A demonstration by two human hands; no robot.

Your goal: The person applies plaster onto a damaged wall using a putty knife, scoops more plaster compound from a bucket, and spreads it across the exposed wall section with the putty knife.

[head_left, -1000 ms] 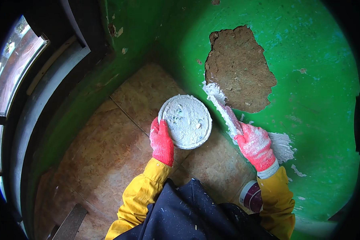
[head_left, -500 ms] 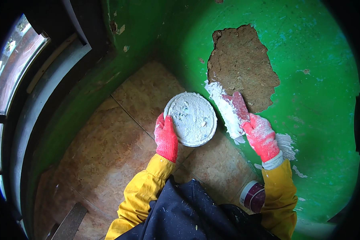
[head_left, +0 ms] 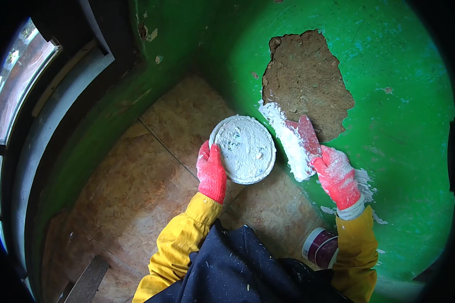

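Head view, looking down into a corner of a green-painted wall (head_left: 399, 131) above a floor of brown chipboard panels (head_left: 136, 192). The left hand (head_left: 211, 171), in a red knitted glove, is closed on the near rim of a round, shallow white tub of wet white filler (head_left: 243, 149), holding it roughly level just beside the wall — thumb over the rim, fingers hidden beneath. The right hand (head_left: 336, 175), gloved alike and dusted white, is clenched round the handle of a flat-bladed putty knife with a reddish blade (head_left: 304, 135); the blade lies against the wall at the lower edge of a bare brown patch of exposed plaster (head_left: 306, 83), where a band of fresh white filler (head_left: 288, 144) runs along the patch's lower left margin. Yellow sleeves (head_left: 182, 237) and a dark, paint-flecked garment fill the lower edge. A small maroon-and-white pot (head_left: 319, 247) stands on the floor near the right forearm; a window (head_left: 15, 86) lies at far left.

Handling, as judged: the tub is probably moderately heavy for one hand and slippery where filler coats the rim, so a thumb-over-rim grip with fingers spread beneath suits it. The knife is light with a thin, probably springy blade — best held at the handle. The filler is soft and liable to drop.
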